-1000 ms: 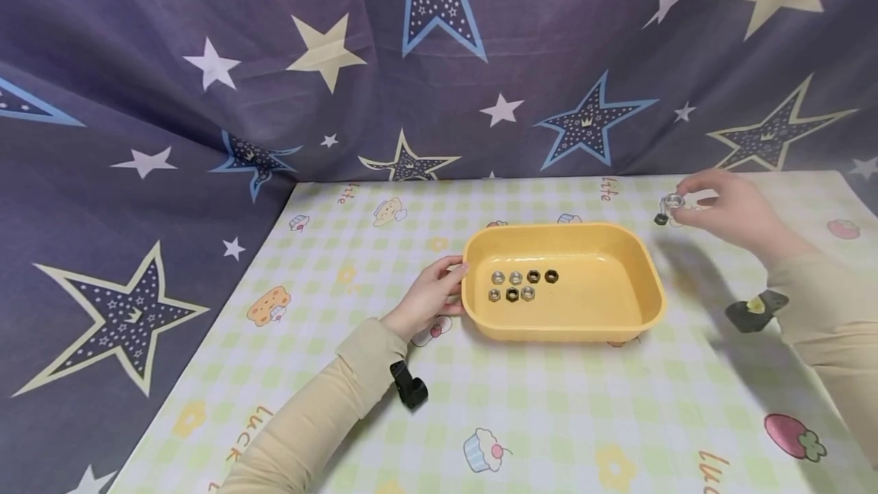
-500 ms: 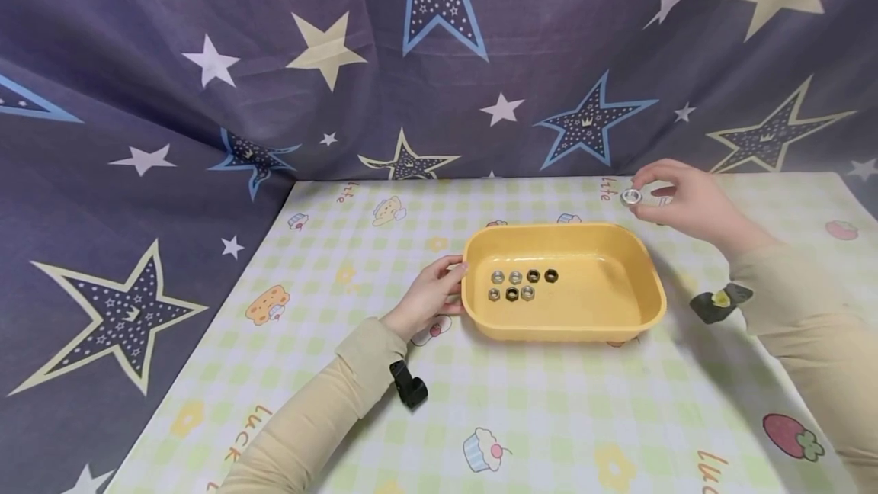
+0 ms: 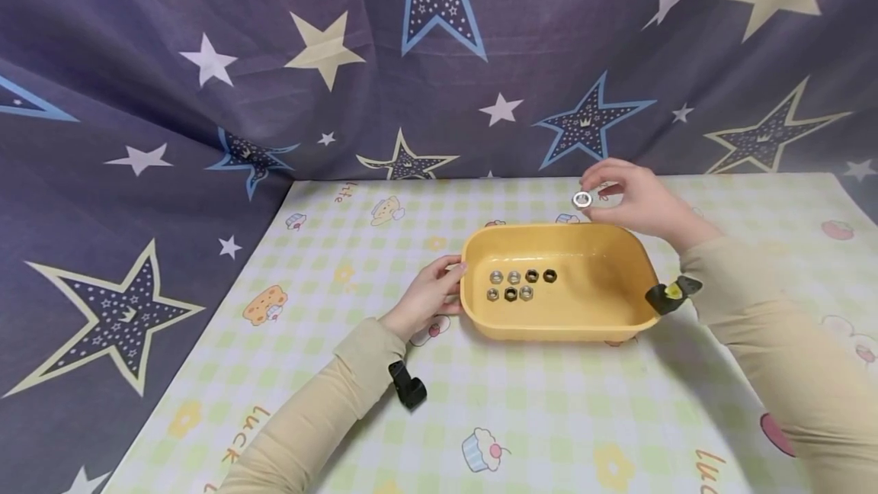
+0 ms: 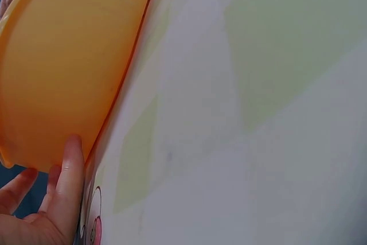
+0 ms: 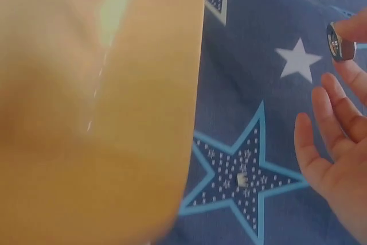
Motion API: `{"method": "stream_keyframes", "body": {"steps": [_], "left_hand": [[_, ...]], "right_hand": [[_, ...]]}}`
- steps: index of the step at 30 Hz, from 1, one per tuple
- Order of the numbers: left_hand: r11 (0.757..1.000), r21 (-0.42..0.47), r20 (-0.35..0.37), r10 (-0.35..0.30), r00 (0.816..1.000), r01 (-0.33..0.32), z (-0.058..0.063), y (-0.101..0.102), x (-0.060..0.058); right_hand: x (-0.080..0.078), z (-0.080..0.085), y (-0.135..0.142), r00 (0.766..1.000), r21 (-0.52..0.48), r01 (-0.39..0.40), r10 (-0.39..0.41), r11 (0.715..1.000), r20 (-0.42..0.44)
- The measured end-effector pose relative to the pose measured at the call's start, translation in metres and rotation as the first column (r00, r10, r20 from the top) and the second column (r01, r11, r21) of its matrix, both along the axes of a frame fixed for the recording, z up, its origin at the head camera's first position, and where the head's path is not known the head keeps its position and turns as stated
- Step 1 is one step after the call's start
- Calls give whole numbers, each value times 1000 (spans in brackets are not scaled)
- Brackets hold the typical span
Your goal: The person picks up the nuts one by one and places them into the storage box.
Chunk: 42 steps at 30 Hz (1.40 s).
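Observation:
A large silver hex nut [image 3: 581, 200] is pinched between the thumb and finger of my right hand [image 3: 634, 200], raised above the far side of a yellow basin [image 3: 597, 307]. The right wrist view shows the nut [image 5: 341, 41] held edge-on, the other fingers loosely bent. Inside the basin, towards its left half, several silver and black nuts [image 3: 511, 293] lie in two rows. At the basin's left end my left hand [image 3: 425, 297] touches the rim and outer wall. Its fingers [image 4: 70, 170] look fairly straight in the left wrist view.
The basin stands on a table with a green-and-white checked cloth [image 3: 384, 418] printed with cartoons. A dark curtain [image 3: 439, 97] with stars hangs behind and at the left. Black wrist devices [image 3: 408, 386] are worn on both arms.
My right hand has moved left with the silver nut, from the table's right side to beyond the basin. A black nut seen near it earlier is out of sight. My left hand stays put.

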<state>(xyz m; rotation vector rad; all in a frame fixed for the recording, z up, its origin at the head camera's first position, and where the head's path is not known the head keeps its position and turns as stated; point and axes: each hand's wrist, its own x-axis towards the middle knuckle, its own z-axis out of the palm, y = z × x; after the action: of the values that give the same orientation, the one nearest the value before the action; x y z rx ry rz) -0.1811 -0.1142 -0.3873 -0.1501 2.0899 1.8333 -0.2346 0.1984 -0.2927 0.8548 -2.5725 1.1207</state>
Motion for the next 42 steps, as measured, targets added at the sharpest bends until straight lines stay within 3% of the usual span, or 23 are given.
{"method": "stream_keyframes", "body": {"steps": [10,25,36,42], "left_hand": [[1000,3,21,7,1000,-7,0,-1,0],[1000,5,8,0,1000,0,-1,-1,-1],[1000,-3,7,-6,1000,6,0,0,0],[1000,-12,3,-7,1000,7,0,-1,0]], "right_hand": [[-3,-5,-26,994,-74,-97,100,992,38],[-5,-28,-35,974,-103,-190,201,976,104],[-5,-39,-38,914,1,-324,312,946,258],[-7,-47,-42,890,39,-354,324,934,320]]}}
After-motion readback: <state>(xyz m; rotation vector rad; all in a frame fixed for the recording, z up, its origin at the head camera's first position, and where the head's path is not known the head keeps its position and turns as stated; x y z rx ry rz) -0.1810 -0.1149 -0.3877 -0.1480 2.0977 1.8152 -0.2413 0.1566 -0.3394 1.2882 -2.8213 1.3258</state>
